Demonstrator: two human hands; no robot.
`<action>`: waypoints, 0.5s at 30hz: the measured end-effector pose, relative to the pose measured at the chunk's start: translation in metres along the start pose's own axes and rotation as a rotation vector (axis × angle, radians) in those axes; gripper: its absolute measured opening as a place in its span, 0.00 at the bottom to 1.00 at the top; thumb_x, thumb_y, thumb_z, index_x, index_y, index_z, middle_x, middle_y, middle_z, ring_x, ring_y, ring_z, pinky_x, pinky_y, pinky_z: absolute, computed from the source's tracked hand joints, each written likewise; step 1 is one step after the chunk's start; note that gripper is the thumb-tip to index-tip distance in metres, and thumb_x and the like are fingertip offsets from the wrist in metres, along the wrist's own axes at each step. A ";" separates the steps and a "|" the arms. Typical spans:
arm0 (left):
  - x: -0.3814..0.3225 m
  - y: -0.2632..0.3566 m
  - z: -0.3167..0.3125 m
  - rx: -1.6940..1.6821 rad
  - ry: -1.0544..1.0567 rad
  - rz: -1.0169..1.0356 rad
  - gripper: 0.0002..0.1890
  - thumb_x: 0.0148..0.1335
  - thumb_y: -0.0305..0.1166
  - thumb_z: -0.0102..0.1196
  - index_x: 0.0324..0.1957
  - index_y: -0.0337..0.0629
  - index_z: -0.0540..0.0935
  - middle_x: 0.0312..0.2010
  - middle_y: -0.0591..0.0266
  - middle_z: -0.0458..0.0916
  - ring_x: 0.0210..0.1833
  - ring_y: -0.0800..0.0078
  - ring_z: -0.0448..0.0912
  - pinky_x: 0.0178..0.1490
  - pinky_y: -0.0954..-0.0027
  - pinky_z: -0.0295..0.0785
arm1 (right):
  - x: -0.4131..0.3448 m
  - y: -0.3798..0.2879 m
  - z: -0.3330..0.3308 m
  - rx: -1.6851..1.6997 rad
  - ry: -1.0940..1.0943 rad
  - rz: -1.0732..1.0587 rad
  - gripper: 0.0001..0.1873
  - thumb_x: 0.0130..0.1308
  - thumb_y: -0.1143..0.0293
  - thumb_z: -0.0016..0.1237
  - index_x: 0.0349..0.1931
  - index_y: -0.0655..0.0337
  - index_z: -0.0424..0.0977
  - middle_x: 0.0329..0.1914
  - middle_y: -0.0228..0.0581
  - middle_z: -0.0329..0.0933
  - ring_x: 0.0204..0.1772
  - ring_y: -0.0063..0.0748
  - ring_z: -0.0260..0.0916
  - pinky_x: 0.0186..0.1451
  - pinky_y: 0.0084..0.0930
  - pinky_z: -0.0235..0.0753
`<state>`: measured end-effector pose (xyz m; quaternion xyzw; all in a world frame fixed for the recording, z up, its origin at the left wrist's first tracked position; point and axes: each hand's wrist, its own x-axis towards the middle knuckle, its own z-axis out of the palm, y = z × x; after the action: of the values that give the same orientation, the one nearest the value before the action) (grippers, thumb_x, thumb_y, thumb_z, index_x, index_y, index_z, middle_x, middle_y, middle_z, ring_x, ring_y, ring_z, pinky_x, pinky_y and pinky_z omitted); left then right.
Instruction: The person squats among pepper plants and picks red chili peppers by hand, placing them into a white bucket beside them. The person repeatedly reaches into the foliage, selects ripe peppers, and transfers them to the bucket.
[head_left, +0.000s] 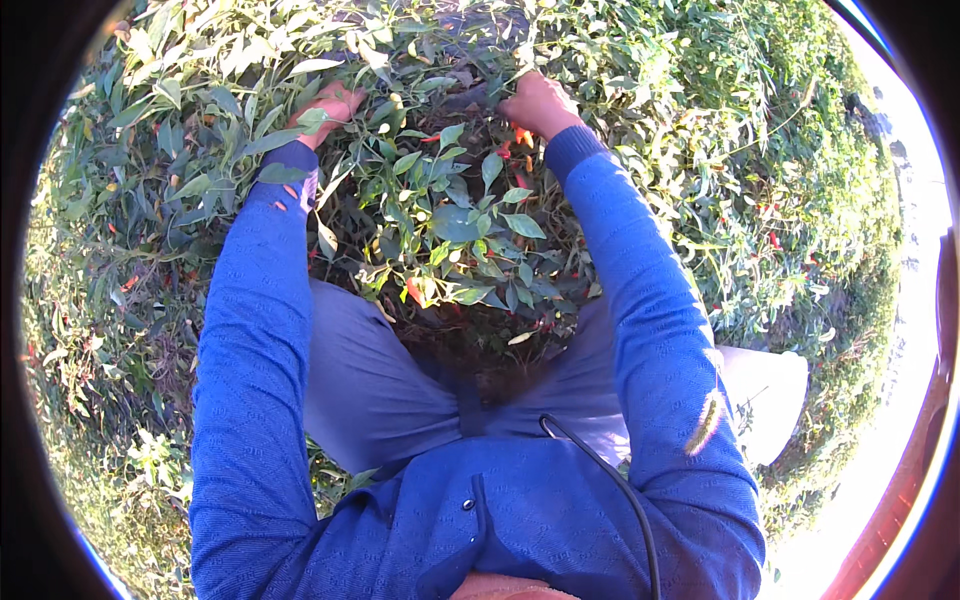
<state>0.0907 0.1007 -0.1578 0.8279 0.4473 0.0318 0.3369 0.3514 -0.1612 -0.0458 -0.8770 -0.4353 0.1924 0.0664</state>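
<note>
Both my hands reach into a leafy chili pepper plant (457, 225) in front of my knees. My left hand (334, 109) is among the leaves at the upper left, its fingertips partly hidden by foliage. Across from it, my right hand (541, 103) is curled at the plant's upper right. Orange-red chili peppers (523, 136) show right under its fingers; whether they are gripped cannot be made out. Lower on the plant, near my knees, hangs a larger red pepper (417, 291). A few reddish bits (285, 196) lie on my left sleeve.
Dense pepper plants (150, 195) surround me, with more red peppers (774, 240) at the right. A white container (772, 405) stands beside my right arm. A foxtail grass head (705, 424) lies against the right sleeve. A black cable (630, 495) runs down my chest.
</note>
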 end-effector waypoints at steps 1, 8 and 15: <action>0.000 -0.003 0.001 0.017 0.007 0.004 0.28 0.72 0.52 0.59 0.52 0.29 0.83 0.43 0.50 0.86 0.45 0.64 0.79 0.54 0.58 0.72 | 0.003 -0.003 -0.001 -0.063 0.047 0.023 0.26 0.57 0.53 0.60 0.43 0.70 0.84 0.41 0.58 0.86 0.45 0.52 0.86 0.51 0.44 0.83; 0.000 -0.029 -0.001 -0.342 -0.113 0.292 0.29 0.75 0.48 0.52 0.65 0.33 0.75 0.58 0.55 0.81 0.60 0.60 0.77 0.64 0.62 0.69 | 0.021 -0.013 -0.040 1.196 -0.148 0.114 0.11 0.72 0.69 0.49 0.32 0.64 0.79 0.28 0.46 0.84 0.15 0.24 0.68 0.17 0.24 0.66; -0.034 0.017 -0.022 -0.268 -0.107 -0.098 0.25 0.73 0.47 0.58 0.57 0.35 0.80 0.50 0.55 0.84 0.50 0.66 0.78 0.55 0.63 0.72 | 0.019 -0.045 -0.141 1.668 -0.118 -0.569 0.17 0.79 0.63 0.44 0.30 0.62 0.74 0.28 0.54 0.84 0.26 0.40 0.83 0.25 0.27 0.80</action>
<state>0.0745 0.0804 -0.1222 0.7532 0.4603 0.0305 0.4689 0.3845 -0.1112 0.0905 -0.3899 -0.3577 0.4683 0.7077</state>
